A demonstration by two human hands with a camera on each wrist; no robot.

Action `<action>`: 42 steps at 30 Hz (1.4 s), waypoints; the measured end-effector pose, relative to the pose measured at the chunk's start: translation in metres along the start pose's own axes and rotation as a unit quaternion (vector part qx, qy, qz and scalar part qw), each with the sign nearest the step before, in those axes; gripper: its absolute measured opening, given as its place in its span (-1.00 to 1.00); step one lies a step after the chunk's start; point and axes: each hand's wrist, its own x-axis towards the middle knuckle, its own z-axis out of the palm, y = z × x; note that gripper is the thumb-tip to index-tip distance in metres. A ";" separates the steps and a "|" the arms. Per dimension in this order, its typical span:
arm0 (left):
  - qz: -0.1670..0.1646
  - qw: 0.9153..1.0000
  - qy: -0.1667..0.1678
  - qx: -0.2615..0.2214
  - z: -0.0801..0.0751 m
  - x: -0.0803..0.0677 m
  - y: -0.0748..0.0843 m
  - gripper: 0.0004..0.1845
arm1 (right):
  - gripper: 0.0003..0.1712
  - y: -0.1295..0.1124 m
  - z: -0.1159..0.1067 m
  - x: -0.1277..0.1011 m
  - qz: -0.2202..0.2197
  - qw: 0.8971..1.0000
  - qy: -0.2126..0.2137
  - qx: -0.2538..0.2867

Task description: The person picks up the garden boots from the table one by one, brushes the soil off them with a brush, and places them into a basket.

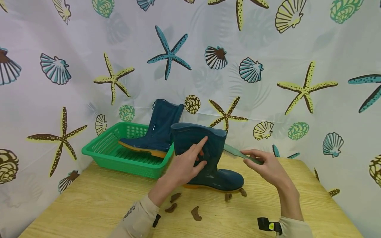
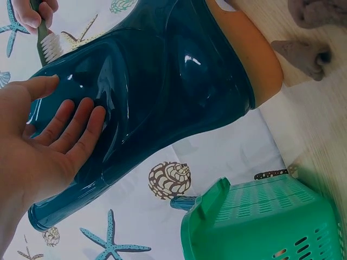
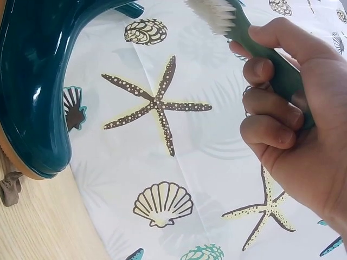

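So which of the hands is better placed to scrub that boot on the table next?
The right hand, probably: it grips the green brush, whose bristles sit just behind the boot. The left hand lies flat against the boot's shaft with straight fingers, steadying it, and holds no tool.

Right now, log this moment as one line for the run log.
left hand: flat on boot shaft | right hand: grips brush behind boot | second boot: in basket | brown bits: on table
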 end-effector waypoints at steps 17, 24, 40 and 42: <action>-0.022 0.999 0.021 -0.041 0.007 -0.001 0.013 -0.24 | -0.62 -0.002 -0.001 -0.002 -0.027 0.999 -0.023 -0.015; -0.041 0.995 0.022 -0.087 0.008 -0.002 0.016 -0.28 | -0.61 0.000 -0.001 -0.001 -0.041 0.998 -0.037 -0.011; -0.042 0.995 0.040 -0.079 0.017 -0.005 0.021 -0.22 | -0.60 -0.002 0.000 0.000 -0.021 0.999 -0.037 -0.026; -0.044 0.995 0.044 -0.072 0.017 -0.004 0.021 -0.18 | -0.60 -0.003 0.000 0.000 -0.022 0.999 -0.036 -0.023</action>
